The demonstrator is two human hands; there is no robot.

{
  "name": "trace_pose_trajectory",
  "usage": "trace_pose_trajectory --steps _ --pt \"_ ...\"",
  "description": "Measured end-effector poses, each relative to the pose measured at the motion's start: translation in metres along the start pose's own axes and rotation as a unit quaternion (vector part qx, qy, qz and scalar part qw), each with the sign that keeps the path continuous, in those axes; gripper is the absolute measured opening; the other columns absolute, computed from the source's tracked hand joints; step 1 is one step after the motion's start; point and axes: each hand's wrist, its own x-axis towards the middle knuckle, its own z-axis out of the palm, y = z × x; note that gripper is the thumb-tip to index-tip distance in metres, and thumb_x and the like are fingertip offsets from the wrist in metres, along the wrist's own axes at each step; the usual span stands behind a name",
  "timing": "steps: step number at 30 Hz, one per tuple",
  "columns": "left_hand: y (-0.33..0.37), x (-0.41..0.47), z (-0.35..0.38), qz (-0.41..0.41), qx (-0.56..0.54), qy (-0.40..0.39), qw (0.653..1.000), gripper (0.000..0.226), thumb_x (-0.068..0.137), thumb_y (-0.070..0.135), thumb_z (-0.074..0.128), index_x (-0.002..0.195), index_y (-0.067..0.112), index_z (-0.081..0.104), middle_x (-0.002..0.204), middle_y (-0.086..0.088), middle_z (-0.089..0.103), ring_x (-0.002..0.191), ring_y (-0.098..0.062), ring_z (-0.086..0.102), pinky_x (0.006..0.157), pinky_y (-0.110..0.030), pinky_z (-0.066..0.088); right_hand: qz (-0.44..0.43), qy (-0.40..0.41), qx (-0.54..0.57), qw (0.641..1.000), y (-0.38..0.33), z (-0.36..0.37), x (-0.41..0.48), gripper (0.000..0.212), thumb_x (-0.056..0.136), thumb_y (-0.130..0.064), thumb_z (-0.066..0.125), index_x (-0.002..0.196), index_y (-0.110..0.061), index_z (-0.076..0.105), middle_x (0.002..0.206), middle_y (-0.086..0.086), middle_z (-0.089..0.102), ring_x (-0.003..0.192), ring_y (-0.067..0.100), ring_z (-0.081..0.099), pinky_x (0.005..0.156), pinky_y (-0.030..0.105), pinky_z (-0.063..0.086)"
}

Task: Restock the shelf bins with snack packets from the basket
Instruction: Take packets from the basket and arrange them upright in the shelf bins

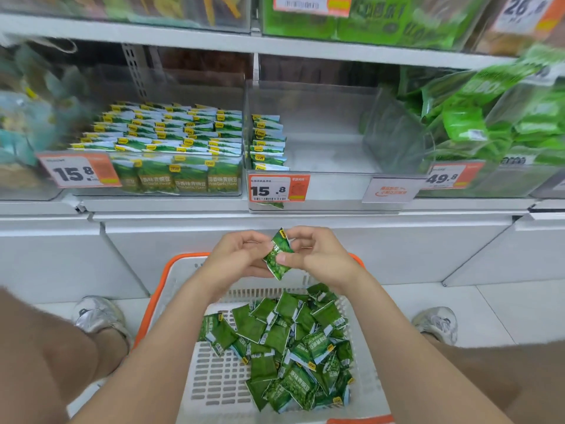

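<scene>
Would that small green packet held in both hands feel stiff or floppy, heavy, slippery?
Probably light: the packet is pinched by a few fingers. Likely pliable, since packets in the basket lie bent and heaped. Its glossy film may be slippery.

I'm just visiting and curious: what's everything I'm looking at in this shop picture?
held packet: one, green, above the basket
loose packets: many, green, piled in the basket
basket: one, white with orange rim, on the floor
left bin: one, clear, full of green packets
middle bin: one, clear, one packet row at its left wall
right bin: one, clear, heaped with bright green bags
price tags: two reading 15.8, orange-white, bin fronts
shoes: two, silvery, beside the basket
left hand, right hand: both pinch the held packet
</scene>
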Motion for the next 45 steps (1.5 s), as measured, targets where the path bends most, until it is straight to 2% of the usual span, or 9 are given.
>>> trace_pose_trajectory --steps 6,14,20,24,28,32,36,39,45 --pt "0.056 -0.011 -0.008 0.054 0.138 0.017 0.989 0.028 0.083 0.002 0.085 0.100 0.002 0.063 0.104 -0.022 0.071 0.084 -0.029 0.075 0.080 -0.042 0.065 -0.056 -0.049 -0.139 0.988 -0.073 -0.011 -0.005 0.032 0.074 -0.010 0.093 0.101 -0.013 0.075 0.080 0.005 0.077 0.068 0.014 0.070 0.067 0.033 0.062" --pt "0.128 -0.012 -0.010 0.187 0.251 0.041 0.949 0.029 0.086 0.009 0.084 0.097 0.004 0.058 0.088 -0.011 0.055 0.068 -0.026 0.067 0.067 -0.051 0.064 -0.091 -0.019 -0.158 0.983 -0.145 -0.034 0.009 0.028 0.085 -0.013 0.084 0.109 -0.002 0.074 0.086 0.014 0.079 0.079 0.022 0.076 0.080 0.045 0.064" --pt "0.167 0.007 -0.009 0.309 0.466 0.157 0.814 0.041 0.083 0.051 0.073 0.111 0.026 0.058 0.097 0.007 0.061 0.087 -0.015 0.062 0.078 -0.038 0.054 -0.194 0.127 -0.204 0.951 -0.176 -0.035 0.042 0.011 0.085 -0.017 0.077 0.094 -0.023 0.074 0.079 0.004 0.073 0.075 0.016 0.064 0.077 0.038 0.054" --pt "0.177 0.025 -0.015 0.211 0.621 0.153 0.739 0.069 0.082 0.050 0.067 0.141 0.024 0.043 0.131 -0.003 0.038 0.124 -0.029 0.037 0.102 -0.047 0.039 -0.231 0.199 -0.371 0.877 -0.184 -0.044 0.066 0.016 0.093 -0.024 0.070 0.108 -0.027 0.073 0.086 -0.009 0.065 0.092 0.021 0.055 0.085 0.030 0.038" --pt "0.170 0.041 -0.017 0.142 0.604 0.130 0.774 0.053 0.096 0.036 0.056 0.144 0.019 0.040 0.150 -0.009 0.021 0.132 -0.040 0.040 0.109 -0.054 0.038 -0.152 0.076 -0.412 0.895 -0.175 -0.047 0.083 0.039 0.088 -0.032 0.081 0.124 -0.021 0.072 0.093 -0.002 0.066 0.097 0.019 0.062 0.085 0.023 0.041" --pt "0.165 0.051 -0.008 0.148 0.596 0.168 0.772 0.036 0.100 0.022 0.042 0.136 0.016 0.041 0.132 -0.015 0.038 0.095 -0.045 0.059 0.088 -0.056 0.051 -0.062 -0.057 -0.452 0.888 -0.169 -0.039 0.098 0.028 0.086 -0.027 0.081 0.114 -0.025 0.077 0.080 -0.014 0.061 0.073 0.010 0.057 0.073 0.023 0.045" --pt "0.171 0.055 -0.010 0.175 0.584 0.197 0.768 0.042 0.097 0.017 0.045 0.139 0.018 0.043 0.127 -0.013 0.048 0.097 -0.041 0.057 0.081 -0.045 0.047 -0.006 -0.056 -0.455 0.889 -0.176 -0.034 0.108 0.015 0.086 -0.013 0.077 0.096 -0.023 0.079 0.086 -0.007 0.071 0.073 0.014 0.067 0.062 0.026 0.058" --pt "0.170 0.056 -0.015 0.187 0.573 0.186 0.776 0.045 0.098 0.014 0.044 0.142 0.017 0.044 0.130 -0.012 0.050 0.108 -0.037 0.054 0.083 -0.040 0.039 0.036 -0.033 -0.499 0.865 -0.176 -0.022 0.117 0.019 0.084 -0.015 0.072 0.103 -0.012 0.076 0.100 0.006 0.075 0.083 0.025 0.072 0.079 0.043 0.065" --pt "0.167 0.052 -0.023 0.197 0.550 0.171 0.794 0.043 0.108 0.017 0.040 0.151 0.014 0.040 0.141 -0.015 0.057 0.127 -0.032 0.052 0.086 -0.033 0.036 0.090 -0.064 -0.598 0.794 -0.177 -0.012 0.121 0.023 0.094 -0.030 0.064 0.110 -0.014 0.070 0.105 0.005 0.069 0.089 0.027 0.067 0.086 0.039 0.060"
